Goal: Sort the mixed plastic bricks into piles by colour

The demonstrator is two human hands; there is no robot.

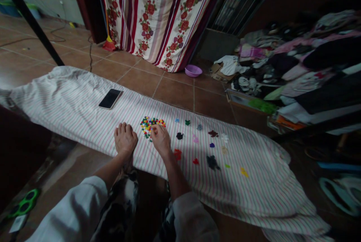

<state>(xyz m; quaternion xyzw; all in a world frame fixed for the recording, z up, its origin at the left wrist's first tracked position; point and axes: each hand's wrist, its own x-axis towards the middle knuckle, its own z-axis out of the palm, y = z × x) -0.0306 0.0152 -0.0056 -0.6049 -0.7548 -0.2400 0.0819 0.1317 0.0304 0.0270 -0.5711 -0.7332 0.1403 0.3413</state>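
A mixed pile of tiny coloured pieces [146, 123], perhaps beads, lies on a striped cloth [81, 101]. At the pile's right side my right hand [161, 139] is closed in a pinch. What sits between its fingertips is too small to make out. My left hand [125, 139] rests on the cloth left of the pile, fingers lying down on it, holding nothing visible. To the right are several small single-colour heaps, among them a black heap [179, 136], a pink heap [195, 138], a dark grey heap [212, 162], an orange-red heap [177, 154] and a yellow heap [244, 172].
A phone [110, 99] lies on the cloth, left of the pile. Beyond the cloth are a tiled floor, a purple bowl [193, 71], a flowered curtain [160, 16] and a red broom [109, 43]. Heaped clothes [296, 58] fill the right side.
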